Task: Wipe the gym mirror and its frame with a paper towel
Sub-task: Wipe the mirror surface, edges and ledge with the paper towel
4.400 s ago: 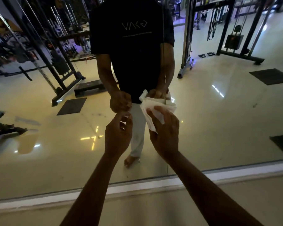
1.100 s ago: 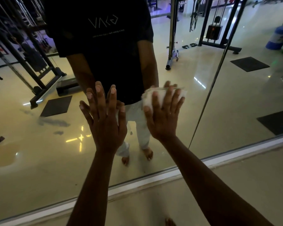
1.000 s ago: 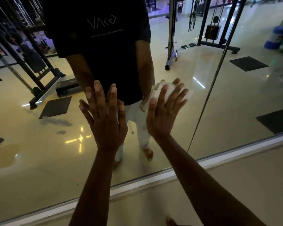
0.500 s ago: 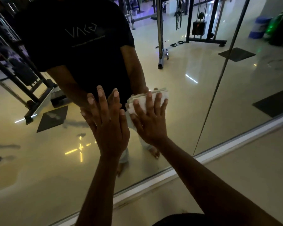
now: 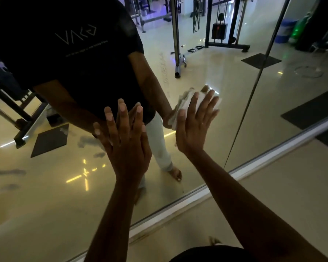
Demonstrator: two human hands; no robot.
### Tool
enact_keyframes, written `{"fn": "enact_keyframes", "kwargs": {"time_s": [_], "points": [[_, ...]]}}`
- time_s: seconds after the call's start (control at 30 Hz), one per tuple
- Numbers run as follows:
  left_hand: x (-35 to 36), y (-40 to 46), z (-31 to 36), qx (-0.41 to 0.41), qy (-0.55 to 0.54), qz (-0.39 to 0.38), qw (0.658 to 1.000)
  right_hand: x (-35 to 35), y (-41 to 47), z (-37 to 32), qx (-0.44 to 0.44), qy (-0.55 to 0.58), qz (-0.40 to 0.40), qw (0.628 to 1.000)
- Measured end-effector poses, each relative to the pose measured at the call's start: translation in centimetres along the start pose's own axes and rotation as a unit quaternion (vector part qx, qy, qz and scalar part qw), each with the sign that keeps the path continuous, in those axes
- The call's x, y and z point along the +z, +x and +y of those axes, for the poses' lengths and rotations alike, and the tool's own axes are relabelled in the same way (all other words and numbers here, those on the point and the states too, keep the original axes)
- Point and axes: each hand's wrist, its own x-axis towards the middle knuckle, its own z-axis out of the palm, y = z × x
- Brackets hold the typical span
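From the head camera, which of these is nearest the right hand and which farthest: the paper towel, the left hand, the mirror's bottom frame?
1. Paper towel: pressed flat against the mirror under the right hand.
2. Left hand: beside it to the left, flat on the glass.
3. Bottom frame: the pale strip below both hands, along the floor.

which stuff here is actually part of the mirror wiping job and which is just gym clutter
Part of the job:
- paper towel, pressed flat to the glass under the right hand
- mirror
- mirror frame along the bottom edge
- left hand, flat against the glass

Just lying about (seen as reflections):
- cable machine
- dark floor mat
- blue barrel
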Motion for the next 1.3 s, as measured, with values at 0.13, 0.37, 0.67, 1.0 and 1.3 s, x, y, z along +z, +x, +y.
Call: {"fn": "enact_keyframes", "kwargs": {"time_s": [0.13,0.37,0.67,1.0,1.3], "points": [[-0.1,-0.4,-0.1,-0.006,-0.003,0.004,1.000,1.7,-3.7,-2.5,-0.121,-0.001,-0.077,0.990],[-0.2,-0.6,-2.3,-0.025,0.009,0.028,0.999,-0.1,-0.8,-1.1,-0.025,0.005,-0.013,1.000],[-1.2,-1.0,-3.9,-0.060,-0.002,0.026,0.998,0.4,-1.2,-1.3,-0.139,-0.032,-0.018,0.990],[-2.9,-0.8,-6.1,-0.028,0.006,0.018,0.999,1.8,-4.2,-4.0,-0.215,-0.028,-0.052,0.975],[-4.5,-1.1,-9.6,0.000,0.007,0.002,1.000,3.8,-7.5,-8.3,-0.224,-0.029,-0.067,0.972]]}}
